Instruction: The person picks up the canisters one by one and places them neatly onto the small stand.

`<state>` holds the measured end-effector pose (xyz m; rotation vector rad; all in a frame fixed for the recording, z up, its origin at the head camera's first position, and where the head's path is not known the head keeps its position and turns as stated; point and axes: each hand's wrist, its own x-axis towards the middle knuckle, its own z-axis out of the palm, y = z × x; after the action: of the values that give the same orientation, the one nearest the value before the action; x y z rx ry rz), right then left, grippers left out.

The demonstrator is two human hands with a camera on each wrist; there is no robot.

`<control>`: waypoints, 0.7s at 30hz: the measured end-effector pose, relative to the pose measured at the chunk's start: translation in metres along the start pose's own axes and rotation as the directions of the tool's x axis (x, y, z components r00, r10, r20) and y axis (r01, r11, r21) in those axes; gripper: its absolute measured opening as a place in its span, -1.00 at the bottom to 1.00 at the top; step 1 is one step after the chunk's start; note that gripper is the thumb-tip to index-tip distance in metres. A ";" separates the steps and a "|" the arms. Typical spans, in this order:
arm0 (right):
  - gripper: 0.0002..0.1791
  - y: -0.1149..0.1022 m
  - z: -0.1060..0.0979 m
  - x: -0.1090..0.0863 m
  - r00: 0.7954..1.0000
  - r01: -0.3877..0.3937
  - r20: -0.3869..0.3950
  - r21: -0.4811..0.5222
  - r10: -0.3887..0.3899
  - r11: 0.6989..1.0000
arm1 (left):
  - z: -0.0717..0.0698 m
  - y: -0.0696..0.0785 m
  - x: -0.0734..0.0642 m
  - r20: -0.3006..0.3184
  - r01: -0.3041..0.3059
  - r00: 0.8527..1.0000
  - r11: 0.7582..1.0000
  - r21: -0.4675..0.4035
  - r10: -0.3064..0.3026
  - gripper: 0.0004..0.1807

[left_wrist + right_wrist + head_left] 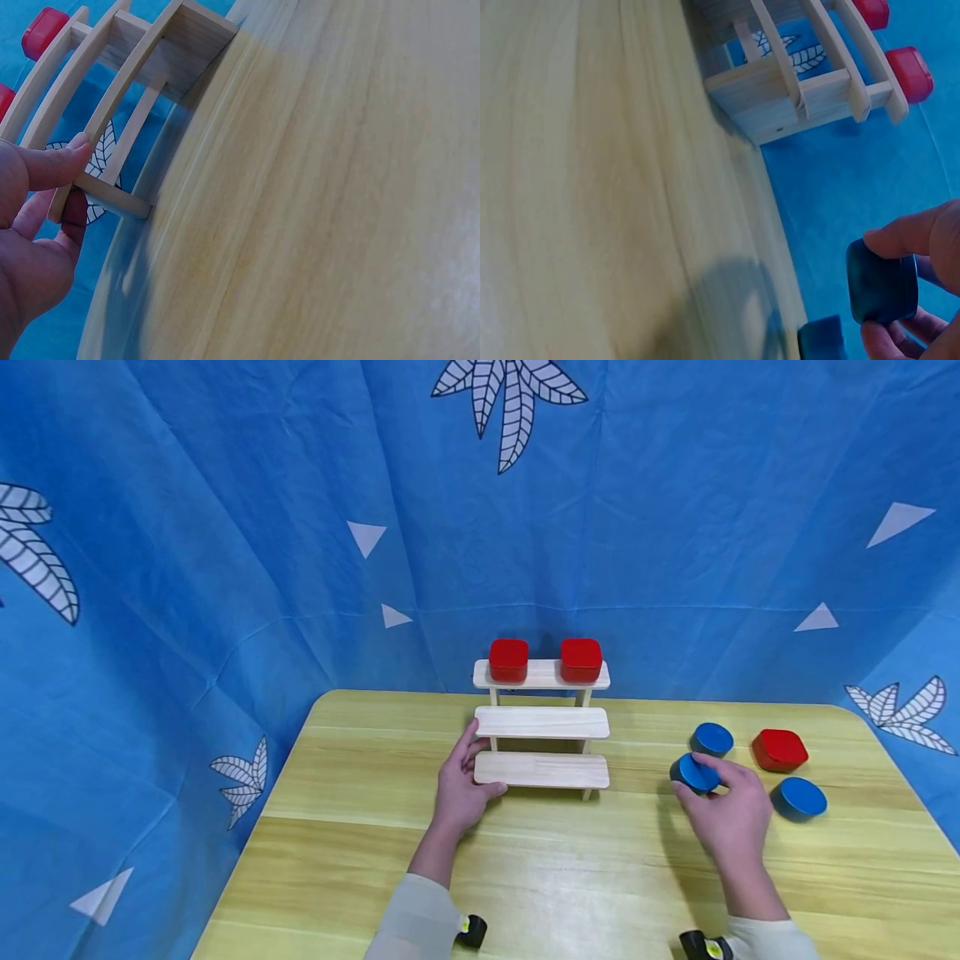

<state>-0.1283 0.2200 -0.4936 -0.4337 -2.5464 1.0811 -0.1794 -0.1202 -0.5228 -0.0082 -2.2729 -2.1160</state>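
A three-tier wooden shelf rack [542,770] stands on the table with two red lidded containers [509,662] on its top tier. My left hand [461,787] grips the left end of the bottom tier, thumb on its front edge [96,126] and fingers behind. To the right of the rack, my right hand [729,810] pinches a round blue container [694,774] between thumb and fingers. In the right wrist view this blue container [881,281] hangs above the table. The middle and bottom tiers hold nothing.
Around the right hand stand another blue container [712,739], a red container [780,750] and a third blue one [799,799]. A blue patterned cloth [480,543] hangs right behind the wooden table [570,868].
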 end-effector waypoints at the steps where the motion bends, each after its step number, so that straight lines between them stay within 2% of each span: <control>1: -0.46 -0.002 0.000 0.000 1.000 0.009 -0.006 0.002 -0.009 1.000 | 0.000 0.000 0.000 0.001 0.001 1.000 1.000 -0.001 -0.001 0.30; 7: -0.48 -0.008 0.002 -0.001 0.997 0.068 -0.047 0.040 -0.066 0.997 | 0.000 0.000 -0.001 0.003 0.004 1.000 1.000 -0.005 -0.004 0.29; 21: -0.49 -0.031 0.008 0.000 0.994 0.097 -0.067 0.085 -0.091 0.992 | 0.000 0.002 0.002 0.007 0.028 1.000 1.000 -0.003 -0.028 0.26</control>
<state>-0.1362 0.1944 -0.4763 -0.3158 -2.4280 1.1225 -0.1814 -0.1205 -0.5207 0.0153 -2.2870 -2.1364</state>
